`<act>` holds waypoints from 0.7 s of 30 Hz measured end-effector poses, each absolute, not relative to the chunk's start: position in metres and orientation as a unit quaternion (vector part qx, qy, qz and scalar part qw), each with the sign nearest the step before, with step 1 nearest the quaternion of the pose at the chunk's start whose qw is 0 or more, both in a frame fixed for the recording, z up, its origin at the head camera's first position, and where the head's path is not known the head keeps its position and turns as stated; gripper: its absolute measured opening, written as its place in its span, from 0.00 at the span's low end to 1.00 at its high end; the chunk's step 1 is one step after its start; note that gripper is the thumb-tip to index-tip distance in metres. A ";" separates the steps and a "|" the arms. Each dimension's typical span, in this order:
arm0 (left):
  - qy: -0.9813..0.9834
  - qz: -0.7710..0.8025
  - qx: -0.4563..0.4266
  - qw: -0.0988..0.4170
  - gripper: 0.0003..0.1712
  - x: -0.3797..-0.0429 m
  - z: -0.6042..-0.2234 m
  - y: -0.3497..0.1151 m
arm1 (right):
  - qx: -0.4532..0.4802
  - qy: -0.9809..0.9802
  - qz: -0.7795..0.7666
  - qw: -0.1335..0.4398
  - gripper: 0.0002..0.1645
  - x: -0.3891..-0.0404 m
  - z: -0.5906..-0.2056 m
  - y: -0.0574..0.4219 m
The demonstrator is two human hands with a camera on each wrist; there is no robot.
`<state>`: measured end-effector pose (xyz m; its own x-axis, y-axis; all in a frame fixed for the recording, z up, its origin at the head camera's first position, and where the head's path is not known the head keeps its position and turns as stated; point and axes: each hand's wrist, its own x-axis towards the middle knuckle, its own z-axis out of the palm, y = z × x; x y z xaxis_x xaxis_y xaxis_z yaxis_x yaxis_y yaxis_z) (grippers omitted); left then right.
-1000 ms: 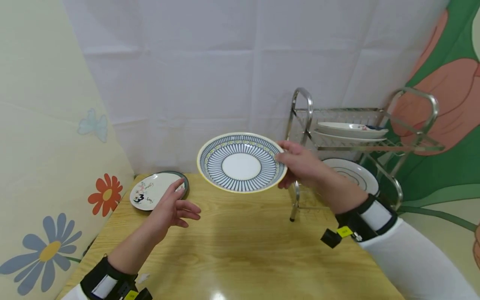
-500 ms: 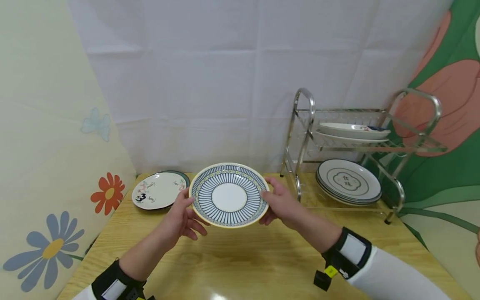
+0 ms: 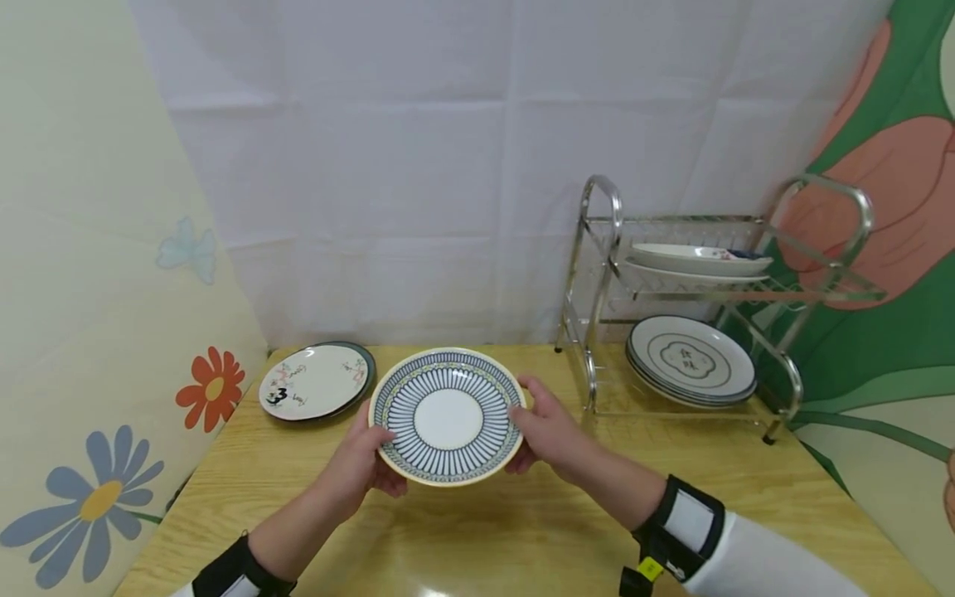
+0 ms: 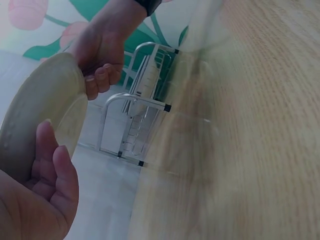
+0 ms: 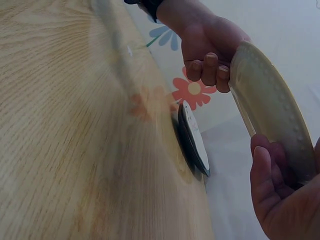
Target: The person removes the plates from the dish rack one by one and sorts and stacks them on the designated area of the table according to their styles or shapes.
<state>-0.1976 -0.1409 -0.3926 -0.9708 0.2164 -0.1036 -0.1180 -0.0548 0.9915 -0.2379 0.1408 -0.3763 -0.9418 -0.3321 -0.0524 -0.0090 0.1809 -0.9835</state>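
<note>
A round plate (image 3: 448,419) with a blue striped rim, yellow edge and white centre is held above the table, its face tilted toward me. My left hand (image 3: 356,464) grips its left edge, thumb on the rim and fingers underneath. On the opposite edge my right hand (image 3: 552,427) pinches the rim the same way. Both wrist views show the pale underside of the plate (image 4: 50,100), with the fingertips of each hand beneath it. In the right wrist view the plate (image 5: 270,107) is clear of the wooden surface.
Two stacked plates (image 3: 317,381), the upper with a panda design, lie at the table's (image 3: 477,531) back left. A two-tier metal dish rack (image 3: 604,290) stands at the right. White dishes (image 3: 697,259) sit on its upper tier, and stacked plates (image 3: 690,356) are below.
The plate has moved down and slightly left, away from the rack. My left hand, earlier apart from it with fingers spread, now grips its left edge. The right hand has kept its hold.
</note>
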 end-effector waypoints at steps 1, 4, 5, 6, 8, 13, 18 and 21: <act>0.683 0.722 0.028 0.105 0.36 -0.197 -0.393 -0.140 | -0.112 0.757 -0.631 0.127 0.37 -0.238 -0.377 0.141; 0.699 0.710 0.012 0.078 0.35 -0.196 -0.396 -0.136 | -0.106 0.757 -0.633 0.123 0.37 -0.236 -0.380 0.140; 0.705 0.706 0.009 0.068 0.34 -0.195 -0.397 -0.135 | -0.102 0.757 -0.633 0.123 0.37 -0.236 -0.381 0.140; 0.711 0.701 0.009 0.056 0.34 -0.194 -0.397 -0.135 | -0.099 0.758 -0.633 0.122 0.37 -0.235 -0.381 0.139; 0.718 0.695 0.014 0.035 0.34 -0.194 -0.399 -0.134 | -0.093 0.759 -0.633 0.123 0.37 -0.235 -0.383 0.138; 0.722 0.692 0.009 0.006 0.34 -0.195 -0.400 -0.135 | -0.099 0.749 -0.641 0.133 0.41 -0.234 -0.383 0.137; 0.720 0.694 -0.011 0.003 0.35 -0.199 -0.396 -0.138 | -0.115 0.729 -0.657 0.152 0.47 -0.231 -0.383 0.137; 0.723 0.690 -0.014 -0.007 0.36 -0.203 -0.392 -0.140 | -0.118 0.720 -0.667 0.152 0.47 -0.229 -0.382 0.136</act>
